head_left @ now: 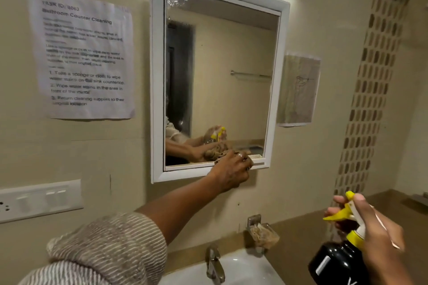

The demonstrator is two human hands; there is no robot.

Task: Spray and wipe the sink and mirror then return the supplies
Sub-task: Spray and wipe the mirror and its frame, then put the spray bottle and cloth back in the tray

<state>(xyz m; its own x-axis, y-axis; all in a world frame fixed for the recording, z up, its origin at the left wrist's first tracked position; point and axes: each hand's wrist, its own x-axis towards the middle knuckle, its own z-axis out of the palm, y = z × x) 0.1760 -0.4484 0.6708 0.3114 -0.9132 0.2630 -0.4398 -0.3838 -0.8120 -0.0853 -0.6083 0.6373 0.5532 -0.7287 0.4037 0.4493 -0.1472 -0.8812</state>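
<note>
The white-framed mirror hangs on the beige wall above the white sink. My left hand reaches up to the mirror's bottom edge and presses a brownish cloth against the glass; the hand hides most of the cloth. Lower right, my right hand holds a black spray bottle with a yellow trigger head, upright, over the counter beside the sink. Droplets mist the top of the mirror glass.
A chrome tap stands behind the sink. A wall soap dish holds a brownish pad. A printed task sheet and a switch plate are on the left wall; a brown counter runs right.
</note>
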